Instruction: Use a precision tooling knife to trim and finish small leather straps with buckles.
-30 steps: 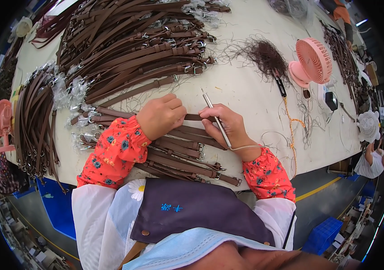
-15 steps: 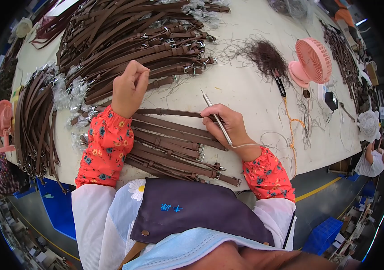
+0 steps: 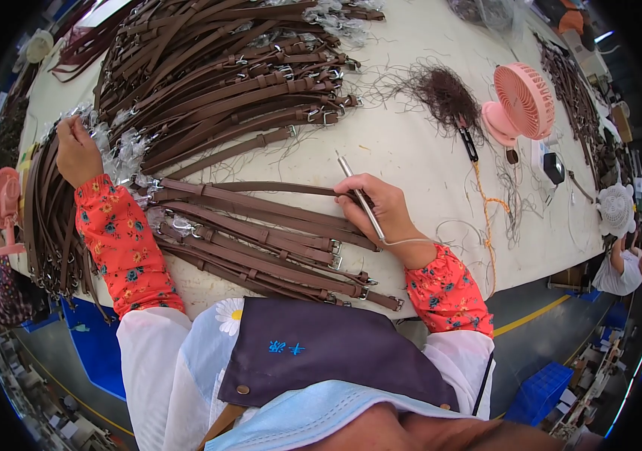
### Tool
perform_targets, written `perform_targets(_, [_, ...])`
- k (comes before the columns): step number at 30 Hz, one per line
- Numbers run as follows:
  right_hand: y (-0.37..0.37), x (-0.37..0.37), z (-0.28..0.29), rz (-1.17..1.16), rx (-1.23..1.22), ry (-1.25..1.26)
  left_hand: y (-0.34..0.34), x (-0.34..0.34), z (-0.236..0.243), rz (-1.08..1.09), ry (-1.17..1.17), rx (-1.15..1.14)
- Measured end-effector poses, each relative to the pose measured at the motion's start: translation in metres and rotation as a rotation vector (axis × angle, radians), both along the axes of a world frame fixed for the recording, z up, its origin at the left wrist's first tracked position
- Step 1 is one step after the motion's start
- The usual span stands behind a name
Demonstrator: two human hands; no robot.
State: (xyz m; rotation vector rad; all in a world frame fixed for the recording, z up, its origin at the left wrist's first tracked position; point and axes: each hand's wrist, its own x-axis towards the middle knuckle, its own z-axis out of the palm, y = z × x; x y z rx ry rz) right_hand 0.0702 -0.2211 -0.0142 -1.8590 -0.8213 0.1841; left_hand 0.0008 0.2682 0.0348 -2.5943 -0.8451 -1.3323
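Observation:
My left hand (image 3: 78, 154) is raised at the left, over the hanging bundle of brown straps (image 3: 54, 225) beside clear plastic wrappers (image 3: 122, 150). Its fingers are curled together; what they hold, if anything, is too small to tell. My right hand (image 3: 386, 210) grips a slim metal pen-like tool (image 3: 372, 219) with a thin cable, its tip angled up to the left. Beneath those fingers is the end of a brown strap (image 3: 276, 188), part of a loose row of buckled straps (image 3: 276, 255) lying on the pale table (image 3: 419, 165) in front of me.
A large pile of straps (image 3: 208, 83) covers the back left. Rightward are a thread tangle (image 3: 445, 98), pink fan (image 3: 520, 101) and black charger (image 3: 552, 167); another pink fan (image 3: 5, 195) stands far left. A person in white (image 3: 614, 274) is at the right edge, blue crates (image 3: 539, 395) below.
My left hand has moved from the middle, beside my right hand, up and far to the left, uncovering more of the strap row. My right hand and its tool have stayed nearly still.

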Motion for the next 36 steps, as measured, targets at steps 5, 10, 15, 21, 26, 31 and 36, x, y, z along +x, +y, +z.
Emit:
perform_targets(5, [0.005, -0.003, 0.006, 0.02, 0.048, -0.051, -0.06, 0.01, 0.035, -0.326, -0.045, -0.025])
perform_targets(10, [0.001, 0.001, 0.001, -0.002, 0.097, -0.06, -0.201, 0.038, 0.004, -1.173, 0.454, -0.625])
perform_targets(15, [-0.001, 0.0, 0.001, 0.004, 0.078, -0.037, -0.246, 0.024, -0.025, -1.314, 0.769, -0.914])
perform_targets(21, [-0.001, 0.0, 0.003, 0.065, 0.068, -0.097, -0.237, 0.022, -0.023, -1.342, 0.778, -0.501])
perform_targets(26, [-0.001, 0.001, 0.001, 0.047, 0.03, -0.102, -0.244, 0.018, -0.015, -1.224, 0.736, -0.273])
perform_targets(31, [-0.002, -0.002, 0.0, 0.118, 0.07, -0.085, -0.233, 0.015, -0.003, -1.329, 0.922, -0.462])
perform_targets(36, [-0.006, -0.006, 0.003, 0.286, 0.034, 0.009, -0.225, 0.022, 0.016, -1.172, 1.39, -0.876])
